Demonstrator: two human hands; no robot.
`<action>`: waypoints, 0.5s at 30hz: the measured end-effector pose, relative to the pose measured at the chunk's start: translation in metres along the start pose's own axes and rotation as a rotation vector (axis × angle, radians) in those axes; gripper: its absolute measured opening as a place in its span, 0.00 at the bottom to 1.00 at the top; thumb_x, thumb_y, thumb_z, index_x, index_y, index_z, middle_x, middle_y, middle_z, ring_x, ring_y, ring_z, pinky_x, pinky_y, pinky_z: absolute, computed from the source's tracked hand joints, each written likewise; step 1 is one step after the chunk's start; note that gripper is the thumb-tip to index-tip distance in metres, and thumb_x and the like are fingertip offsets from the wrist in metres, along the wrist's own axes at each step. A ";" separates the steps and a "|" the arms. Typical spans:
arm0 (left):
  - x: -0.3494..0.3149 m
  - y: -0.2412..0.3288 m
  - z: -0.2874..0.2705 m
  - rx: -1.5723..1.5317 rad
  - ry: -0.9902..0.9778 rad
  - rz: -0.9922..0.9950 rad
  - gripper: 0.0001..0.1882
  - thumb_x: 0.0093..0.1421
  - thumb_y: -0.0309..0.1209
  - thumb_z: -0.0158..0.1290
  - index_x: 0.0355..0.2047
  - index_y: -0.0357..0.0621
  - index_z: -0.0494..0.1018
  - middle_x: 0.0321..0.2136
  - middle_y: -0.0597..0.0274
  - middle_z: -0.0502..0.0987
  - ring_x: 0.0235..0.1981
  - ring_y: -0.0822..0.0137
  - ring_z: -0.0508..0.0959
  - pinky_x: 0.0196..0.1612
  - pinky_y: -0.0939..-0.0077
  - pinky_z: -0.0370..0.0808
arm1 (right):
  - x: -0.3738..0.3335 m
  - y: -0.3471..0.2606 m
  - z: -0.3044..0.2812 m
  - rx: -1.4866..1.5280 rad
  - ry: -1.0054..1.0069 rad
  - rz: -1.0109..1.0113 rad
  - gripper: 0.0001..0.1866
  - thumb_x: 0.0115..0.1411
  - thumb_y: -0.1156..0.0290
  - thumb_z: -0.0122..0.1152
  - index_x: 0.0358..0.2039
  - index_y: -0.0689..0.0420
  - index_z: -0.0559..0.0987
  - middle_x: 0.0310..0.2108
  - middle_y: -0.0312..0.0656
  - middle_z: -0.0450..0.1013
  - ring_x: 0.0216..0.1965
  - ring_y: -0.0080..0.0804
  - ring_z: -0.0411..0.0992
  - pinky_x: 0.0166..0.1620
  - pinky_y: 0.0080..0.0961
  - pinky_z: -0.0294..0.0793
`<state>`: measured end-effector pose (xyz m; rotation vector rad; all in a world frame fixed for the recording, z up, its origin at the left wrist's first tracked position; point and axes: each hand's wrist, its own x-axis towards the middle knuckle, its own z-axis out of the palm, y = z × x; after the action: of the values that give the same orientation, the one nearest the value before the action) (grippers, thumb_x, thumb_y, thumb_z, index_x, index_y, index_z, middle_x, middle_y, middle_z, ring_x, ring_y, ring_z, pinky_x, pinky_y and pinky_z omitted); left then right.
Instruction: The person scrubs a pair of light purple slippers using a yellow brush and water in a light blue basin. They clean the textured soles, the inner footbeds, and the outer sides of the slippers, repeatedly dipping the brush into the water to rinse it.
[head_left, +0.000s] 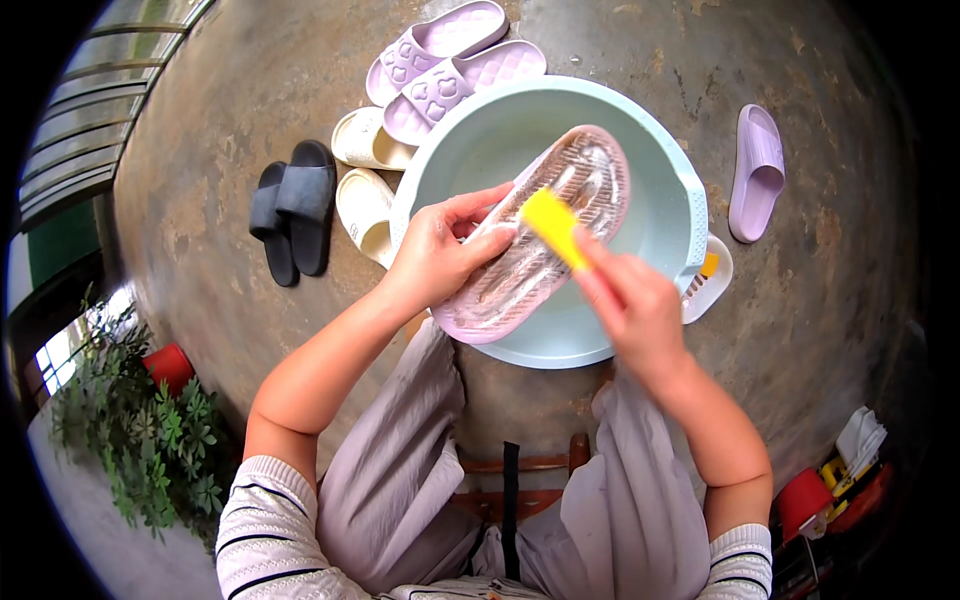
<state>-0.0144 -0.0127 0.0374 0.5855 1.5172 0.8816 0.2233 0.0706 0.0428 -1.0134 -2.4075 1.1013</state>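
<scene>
My left hand [440,245] grips a pale pink slipper [500,295] along its left edge, thumb on the sole. The slipper is tilted over a pale blue-green basin [685,185], its ridged sole facing up and streaked with white foam and brownish dirt. My right hand [640,305] is closed round a yellow brush [552,225], held against or just over the middle of the sole. The brush and right hand are slightly blurred, and the bristles are hidden from me.
Lilac slippers [470,80] and cream slippers [362,205] lie beyond and left of the basin. Further left are black slippers [307,205]. One lilac slipper [758,175] and a white rounded thing [712,298] lie right. A leafy plant [150,440] stands lower left.
</scene>
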 end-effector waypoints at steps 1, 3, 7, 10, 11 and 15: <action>-0.002 -0.001 0.001 0.031 -0.006 0.005 0.27 0.65 0.29 0.59 0.63 0.37 0.69 0.47 0.60 0.81 0.45 0.76 0.79 0.51 0.79 0.76 | 0.005 0.009 0.000 -0.005 0.035 0.034 0.23 0.60 0.68 0.67 0.57 0.46 0.80 0.19 0.41 0.69 0.19 0.35 0.69 0.26 0.33 0.70; -0.003 -0.004 0.003 -0.025 -0.007 0.010 0.25 0.66 0.28 0.57 0.62 0.37 0.69 0.47 0.59 0.81 0.45 0.76 0.79 0.50 0.79 0.76 | 0.014 0.023 0.000 -0.010 0.104 0.108 0.23 0.60 0.68 0.68 0.57 0.45 0.80 0.19 0.41 0.68 0.18 0.34 0.69 0.26 0.34 0.70; 0.004 -0.012 0.001 -0.130 0.007 0.023 0.22 0.69 0.28 0.53 0.61 0.34 0.70 0.50 0.59 0.80 0.47 0.75 0.78 0.53 0.78 0.75 | 0.001 0.005 -0.004 0.068 -0.039 -0.009 0.20 0.62 0.67 0.66 0.56 0.46 0.81 0.21 0.43 0.73 0.21 0.35 0.72 0.27 0.31 0.72; 0.002 -0.013 0.003 -0.144 0.001 0.025 0.21 0.70 0.29 0.53 0.61 0.34 0.70 0.50 0.59 0.79 0.48 0.74 0.77 0.55 0.78 0.74 | 0.027 0.042 -0.002 0.135 0.131 0.196 0.20 0.61 0.66 0.67 0.55 0.45 0.82 0.23 0.43 0.75 0.22 0.33 0.74 0.29 0.29 0.73; 0.002 -0.015 0.005 -0.167 -0.002 0.031 0.21 0.70 0.30 0.53 0.61 0.34 0.71 0.50 0.59 0.79 0.48 0.74 0.77 0.55 0.78 0.73 | 0.033 0.048 -0.001 0.147 0.197 0.254 0.20 0.61 0.66 0.68 0.55 0.45 0.82 0.23 0.43 0.75 0.22 0.32 0.74 0.29 0.29 0.73; -0.001 -0.020 0.009 -0.106 -0.008 0.024 0.21 0.71 0.30 0.52 0.61 0.34 0.71 0.50 0.59 0.79 0.49 0.74 0.77 0.55 0.77 0.73 | 0.023 0.012 0.005 0.035 0.037 -0.054 0.19 0.63 0.67 0.65 0.55 0.48 0.81 0.21 0.44 0.73 0.20 0.33 0.70 0.27 0.31 0.71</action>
<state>-0.0026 -0.0232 0.0225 0.5301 1.4498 0.9704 0.2103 0.0897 0.0297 -0.9434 -2.3636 1.0924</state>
